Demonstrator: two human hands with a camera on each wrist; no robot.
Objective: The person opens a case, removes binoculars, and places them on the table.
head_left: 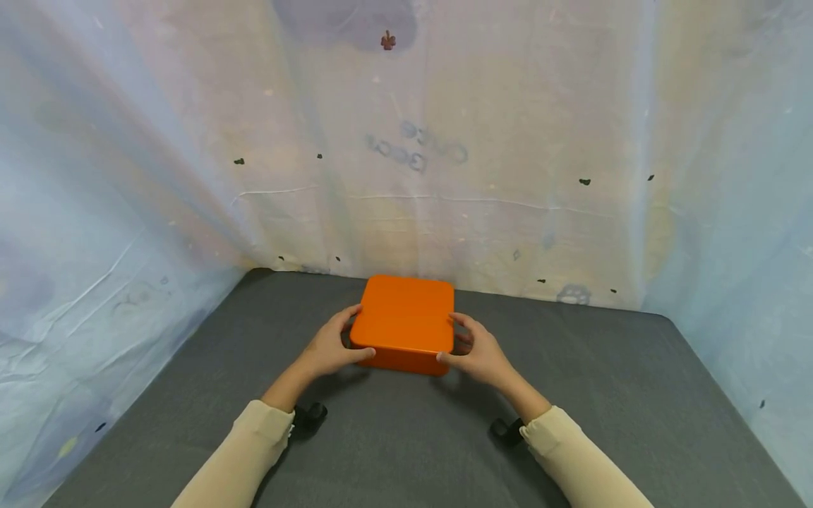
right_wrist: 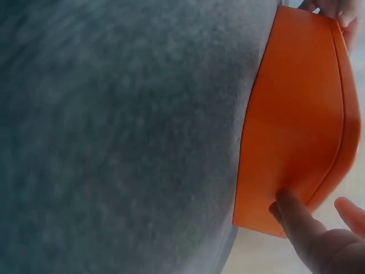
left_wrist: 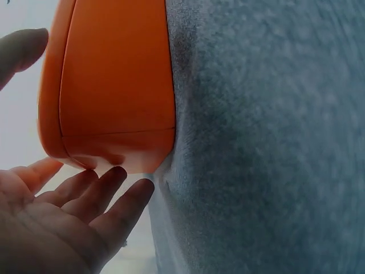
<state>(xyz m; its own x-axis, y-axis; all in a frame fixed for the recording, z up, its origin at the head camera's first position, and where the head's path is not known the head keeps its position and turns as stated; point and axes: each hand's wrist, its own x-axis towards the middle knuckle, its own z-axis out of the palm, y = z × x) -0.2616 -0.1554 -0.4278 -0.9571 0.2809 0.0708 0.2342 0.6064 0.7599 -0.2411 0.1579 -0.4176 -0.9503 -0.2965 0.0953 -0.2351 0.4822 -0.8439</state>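
So we've got the orange box [head_left: 403,314] sitting on the grey table [head_left: 603,395], up by the far edge and left of its middle. Our left hand [head_left: 333,346] and right hand [head_left: 480,353] are both spread wide around its near corners, thumbs toward the front face and fingers along the sides. Neither looks clenched. Our right thumb seems to touch the front; we can't tell how firmly the left fingertips touch.

IMO the trick is an even squeeze from both sides, set low. There's a seam just under the top, so if that's a lid, pressure up there could pop it. The sides look smooth, so we'd guess slippery.

As for what's around: a printed sheet [head_left: 508,127] hangs right behind the far edge, so pushing back probably means bumping it. Also watch the black wrist mounts, left [head_left: 310,421] and right [head_left: 506,432], below our cream sleeves [head_left: 260,430]; they could scrape the table.
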